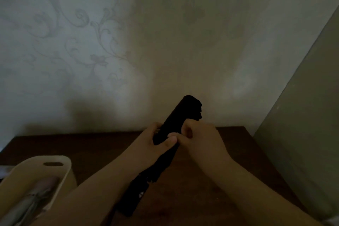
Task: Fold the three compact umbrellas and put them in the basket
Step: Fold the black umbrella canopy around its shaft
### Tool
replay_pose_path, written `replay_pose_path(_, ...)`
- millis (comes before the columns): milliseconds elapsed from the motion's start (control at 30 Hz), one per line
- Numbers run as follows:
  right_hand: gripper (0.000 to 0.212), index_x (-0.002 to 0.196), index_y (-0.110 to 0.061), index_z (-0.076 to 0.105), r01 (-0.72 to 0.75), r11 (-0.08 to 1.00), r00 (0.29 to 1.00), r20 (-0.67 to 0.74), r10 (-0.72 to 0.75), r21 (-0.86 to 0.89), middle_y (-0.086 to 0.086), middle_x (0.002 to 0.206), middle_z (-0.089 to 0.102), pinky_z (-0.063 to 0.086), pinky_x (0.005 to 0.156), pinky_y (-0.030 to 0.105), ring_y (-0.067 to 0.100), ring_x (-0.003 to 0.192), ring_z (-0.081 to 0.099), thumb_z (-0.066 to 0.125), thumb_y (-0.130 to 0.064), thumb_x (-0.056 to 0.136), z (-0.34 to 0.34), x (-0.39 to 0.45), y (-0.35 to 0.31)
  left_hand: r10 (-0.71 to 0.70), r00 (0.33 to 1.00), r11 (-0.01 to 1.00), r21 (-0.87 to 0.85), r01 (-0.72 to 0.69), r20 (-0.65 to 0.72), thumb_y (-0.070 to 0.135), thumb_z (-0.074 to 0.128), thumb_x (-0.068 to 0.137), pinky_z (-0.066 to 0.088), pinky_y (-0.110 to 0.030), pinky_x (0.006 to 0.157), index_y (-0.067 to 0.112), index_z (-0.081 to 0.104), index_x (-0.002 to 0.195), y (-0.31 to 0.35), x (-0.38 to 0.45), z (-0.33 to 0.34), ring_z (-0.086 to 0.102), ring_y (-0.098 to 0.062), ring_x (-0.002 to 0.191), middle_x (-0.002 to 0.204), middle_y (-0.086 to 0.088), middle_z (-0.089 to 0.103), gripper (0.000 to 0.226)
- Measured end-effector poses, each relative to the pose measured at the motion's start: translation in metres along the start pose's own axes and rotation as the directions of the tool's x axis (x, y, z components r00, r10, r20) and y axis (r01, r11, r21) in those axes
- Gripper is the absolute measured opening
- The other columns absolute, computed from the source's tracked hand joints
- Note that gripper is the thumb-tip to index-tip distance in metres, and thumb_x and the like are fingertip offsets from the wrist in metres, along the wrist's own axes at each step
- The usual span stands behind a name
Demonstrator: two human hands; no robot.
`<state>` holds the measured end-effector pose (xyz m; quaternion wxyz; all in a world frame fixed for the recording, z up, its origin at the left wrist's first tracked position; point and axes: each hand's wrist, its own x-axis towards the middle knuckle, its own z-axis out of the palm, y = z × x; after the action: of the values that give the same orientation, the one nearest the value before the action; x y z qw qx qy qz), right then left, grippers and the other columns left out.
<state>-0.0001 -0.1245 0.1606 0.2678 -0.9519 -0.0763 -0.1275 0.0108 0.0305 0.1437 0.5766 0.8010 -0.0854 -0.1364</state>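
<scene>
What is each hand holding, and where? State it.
Both hands grip the black umbrella around its rolled canopy: left hand below, right hand beside it, higher up. The handle end hangs free.

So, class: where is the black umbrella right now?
In the head view, the black umbrella is centre frame, tilted, held above the table between the left hand and right hand, right of the basket.

A desk [192, 180] stands against a wall [165, 42], with a tall panel [302, 115] rising at its right edge. A basket [60, 166] sits on the desk's near left corner, with a folded umbrella [36, 198] lying inside it. Above the middle of the desk, another umbrella [176, 121] tilts up and away toward the wall, gripped between the left hand [156, 139] and the right hand [201, 137], which touch each other.
</scene>
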Motion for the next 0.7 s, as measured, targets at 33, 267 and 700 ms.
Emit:
replay_pose_path(33,0.037,0.073,-0.018,0.041,0.015,1.0,1.0,-0.001,-0.015,0.017,-0.001,0.063,0.043,0.029,0.052,0.025,0.011,0.056,0.037,0.055,-0.049,0.089,0.006,0.0,-0.001,-0.018,1.0,0.999,-0.027,0.018,-0.016,0.048,0.058,0.083,0.053,-0.021,0.056,0.028,0.046,0.118,-0.003,-0.001,-0.001,0.07,-0.01,0.068,0.102,0.005,0.063,0.042)
replay_pose_path(267,0.005,0.1,-0.028,0.046,0.014,0.938,0.967,0.234,-0.101,0.345,-0.009,0.092,0.052,0.04,0.066,0.014,0.002,0.081,0.05,0.048,-0.032,0.097,0.047,0.002,-0.022,-0.188,0.97,0.962,-0.227,0.151,-0.152,0.038,0.061,0.086,0.058,-0.039,0.066,0.028,0.05,0.113,-0.03,-0.018,-0.037,0.071,-0.025,0.077,0.103,-0.005,0.065,0.031)
replay_pose_path(700,0.045,0.142,-0.032,0.034,0.428,0.853,0.483,0.722,-0.496,0.3,-0.009,0.151,0.025,0.04,0.104,0.034,0.015,0.128,0.042,0.044,-0.021,0.1,0.198,-0.016,-0.122,-0.441,0.744,0.821,0.109,0.56,-0.503,0.032,0.057,0.09,0.052,-0.039,0.086,0.012,0.058,0.119,-0.168,-0.102,-0.189,0.064,-0.023,0.091,0.103,-0.011,0.065,0.035)
